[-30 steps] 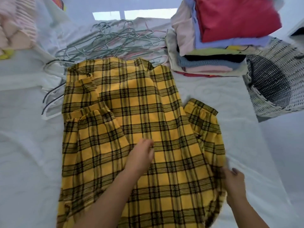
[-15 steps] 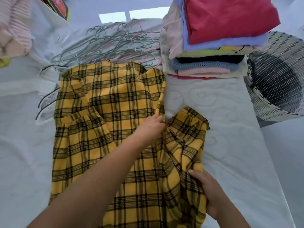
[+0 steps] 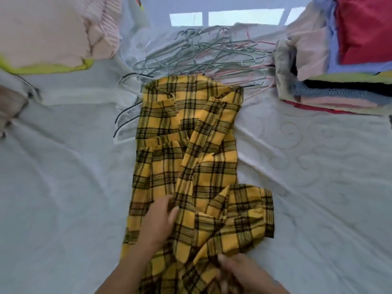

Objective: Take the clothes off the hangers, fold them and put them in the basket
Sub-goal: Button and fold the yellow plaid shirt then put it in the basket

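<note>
A yellow and black plaid shirt (image 3: 186,145) lies on the white bed sheet (image 3: 63,198), folded into a narrow lengthwise strip with both sides turned in. One cuffed sleeve (image 3: 252,213) sticks out to the right near the bottom. My left hand (image 3: 159,219) rests flat on the lower left of the shirt, fingers straight. My right hand (image 3: 237,272) grips the bunched hem at the bottom; it is blurred. A stack of folded clothes (image 3: 347,66), red on top, sits at the far right. The basket is out of view.
A pile of empty wire hangers (image 3: 201,54) lies just beyond the shirt's collar. A pink knit garment over a lime one (image 3: 53,32) sits at the far left. A dark object (image 3: 10,109) lies at the left edge.
The right side of the shirt has been folded over onto the middle, making a narrow strip. My left hand slid down from the centre to the lower left. The view shifted left, hiding the basket.
</note>
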